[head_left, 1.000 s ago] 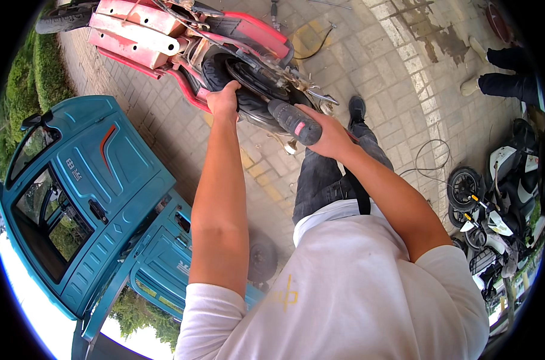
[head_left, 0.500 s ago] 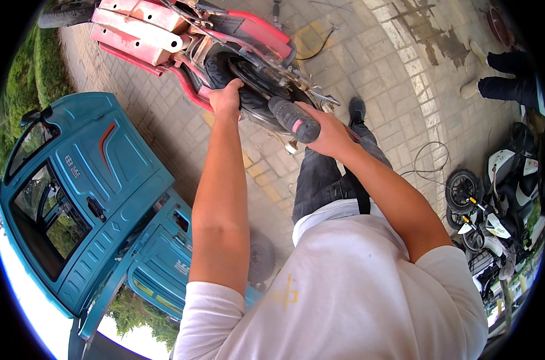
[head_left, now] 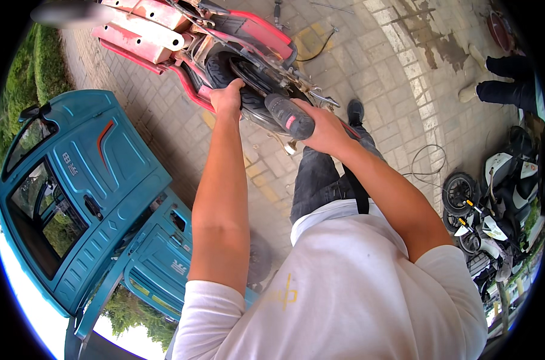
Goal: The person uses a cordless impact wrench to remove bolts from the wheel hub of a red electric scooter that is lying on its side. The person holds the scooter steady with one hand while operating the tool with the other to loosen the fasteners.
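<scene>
Sitting slightly nearer the left fingers than half a second ago, the power driver (head_left: 288, 115) is in the right hand (head_left: 324, 127), whose fingers close around its grip, partly hidden behind the body. Its nose points away from those fingers toward the wheel (head_left: 241, 71) of a tipped red scooter (head_left: 164, 51); I cannot tell whether it engages anything there. The left hand (head_left: 227, 99) remains clamped on the tyre (head_left: 217, 71), apparently bracing it while the tool shifts.
</scene>
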`<state>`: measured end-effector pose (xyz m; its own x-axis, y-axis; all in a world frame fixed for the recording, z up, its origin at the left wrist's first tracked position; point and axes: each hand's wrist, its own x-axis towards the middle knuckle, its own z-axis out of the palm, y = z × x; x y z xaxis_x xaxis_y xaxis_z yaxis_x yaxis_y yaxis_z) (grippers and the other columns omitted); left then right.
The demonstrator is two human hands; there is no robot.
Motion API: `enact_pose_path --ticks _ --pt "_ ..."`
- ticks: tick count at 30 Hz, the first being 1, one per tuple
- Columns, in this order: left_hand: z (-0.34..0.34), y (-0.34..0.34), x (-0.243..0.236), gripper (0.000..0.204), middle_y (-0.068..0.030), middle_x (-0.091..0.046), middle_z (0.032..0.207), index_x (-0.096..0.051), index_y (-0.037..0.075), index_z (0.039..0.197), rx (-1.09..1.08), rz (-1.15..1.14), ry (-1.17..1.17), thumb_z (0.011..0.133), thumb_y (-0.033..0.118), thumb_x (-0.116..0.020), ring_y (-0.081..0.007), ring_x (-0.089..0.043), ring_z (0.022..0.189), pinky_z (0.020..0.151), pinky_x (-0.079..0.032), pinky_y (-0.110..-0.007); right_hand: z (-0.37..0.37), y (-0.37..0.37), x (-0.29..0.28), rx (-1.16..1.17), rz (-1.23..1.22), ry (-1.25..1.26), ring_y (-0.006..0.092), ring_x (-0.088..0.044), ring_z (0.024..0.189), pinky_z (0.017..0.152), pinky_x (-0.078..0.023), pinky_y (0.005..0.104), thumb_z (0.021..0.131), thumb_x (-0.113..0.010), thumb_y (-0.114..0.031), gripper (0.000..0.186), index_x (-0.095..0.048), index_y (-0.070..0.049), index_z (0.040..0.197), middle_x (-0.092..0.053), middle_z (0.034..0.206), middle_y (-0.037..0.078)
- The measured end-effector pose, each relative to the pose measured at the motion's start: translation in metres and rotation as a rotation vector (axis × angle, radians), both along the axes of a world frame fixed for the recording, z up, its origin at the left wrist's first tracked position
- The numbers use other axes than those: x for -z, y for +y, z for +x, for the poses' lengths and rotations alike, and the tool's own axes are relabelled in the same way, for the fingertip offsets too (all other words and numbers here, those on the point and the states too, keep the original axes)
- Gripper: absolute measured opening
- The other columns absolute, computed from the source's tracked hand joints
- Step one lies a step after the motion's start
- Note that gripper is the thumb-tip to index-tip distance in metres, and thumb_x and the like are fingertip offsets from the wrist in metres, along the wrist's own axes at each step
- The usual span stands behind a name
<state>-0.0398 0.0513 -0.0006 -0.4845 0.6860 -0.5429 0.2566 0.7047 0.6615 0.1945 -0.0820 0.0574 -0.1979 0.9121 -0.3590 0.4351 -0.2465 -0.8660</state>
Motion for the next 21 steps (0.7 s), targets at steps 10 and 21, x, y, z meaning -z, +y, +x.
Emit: enact_pose_path --ticks 10,21 --pt "0.000 -0.001 0.004 0.043 -0.0190 -0.068 0.088 -0.061 -0.014 0.098 0.014 0.013 0.067 0.065 0.006 -0.077 -0.0272 -0.068 0.069 0.063 -0.059 -0.040 0.011 -0.029 0.011 0.040 -0.005 0.000 0.0384 -0.066 0.099 0.080 -0.052 0.0481 0.080 -0.071 -0.027 0.062 -0.051 -0.018 0.138 -0.070 0.107 0.015" --pt "-0.003 -0.001 0.010 0.054 -0.0197 -0.067 0.094 -0.054 -0.011 0.113 0.009 0.025 0.061 0.066 0.006 -0.076 -0.0295 -0.068 0.073 0.064 -0.060 -0.042 -0.004 0.012 0.004 -0.003 -0.015 0.000 0.0379 -0.065 0.101 0.081 -0.052 0.0480 0.073 -0.075 -0.023 0.070 -0.051 -0.019 0.139 -0.069 0.109 0.016"
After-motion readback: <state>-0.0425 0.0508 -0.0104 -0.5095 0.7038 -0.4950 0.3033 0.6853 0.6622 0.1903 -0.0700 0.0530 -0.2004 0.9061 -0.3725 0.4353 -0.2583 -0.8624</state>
